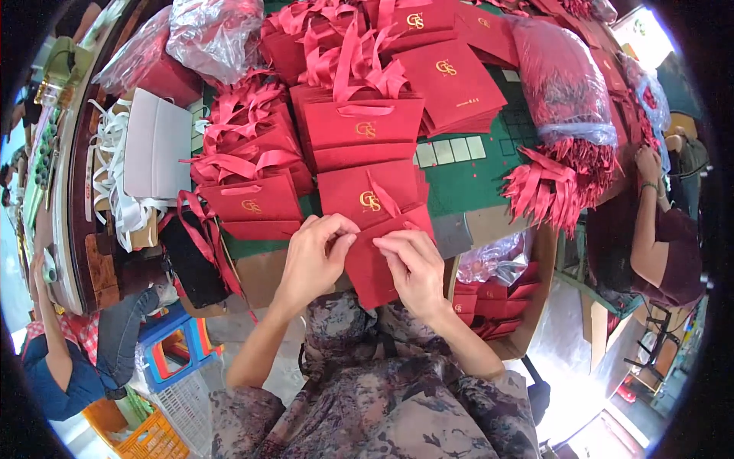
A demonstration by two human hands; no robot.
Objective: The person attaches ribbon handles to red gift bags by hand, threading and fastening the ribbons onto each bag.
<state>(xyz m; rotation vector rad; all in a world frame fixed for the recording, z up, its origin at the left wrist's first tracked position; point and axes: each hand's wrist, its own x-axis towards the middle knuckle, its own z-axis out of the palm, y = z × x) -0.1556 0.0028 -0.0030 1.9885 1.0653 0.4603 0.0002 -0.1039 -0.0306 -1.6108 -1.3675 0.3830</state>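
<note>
A red paper gift bag [370, 274] lies tilted at the table's front edge, its lower part reaching out over my lap. My left hand [317, 252] is at its upper left, thumb and forefinger pinched together; what is between them is too small to make out. My right hand [417, 268] grips the bag's right side with curled fingers, its fingertips near the bag's upper part. Just beyond lies another red bag [344, 187] with a gold emblem and a pink ribbon [384, 194] on it. Behind that stands a stack of red bags [363, 126] with ribbon handles.
More red bags [252, 200] are stacked at the left, beside white bags [159, 145]. At the right lies a plastic-wrapped bundle of ribbons [562, 92]. A cardboard box [535, 306] of red bags stands below the table edge. Other people sit left [46, 367] and right [665, 252].
</note>
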